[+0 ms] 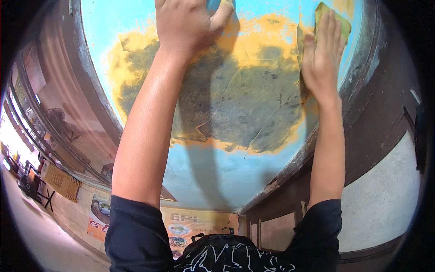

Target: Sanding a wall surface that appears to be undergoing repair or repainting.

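Note:
A flat panel painted light blue (195,170) fills the upper middle of the head view. A large worn patch (253,99) on it shows dark grey with an orange-yellow rim and thin crack-like lines. High on the left, my left hand (186,25) rests against the panel with its thumb spread away from the palm; most of its fingertips lie beyond the upper edge. On the panel's right side, my right hand (322,59) presses a yellow-green sheet (342,29) flat to the surface, fingers stretched over it. Whether the sheet is cloth or abrasive paper I cannot tell.
A dark frame (290,170) borders the panel on the right. Glazed window frames (54,136) stand at the left, with a stack of tan plastic chairs (60,180) and a black fan (28,183) beyond. Food posters (179,229) hang below the panel.

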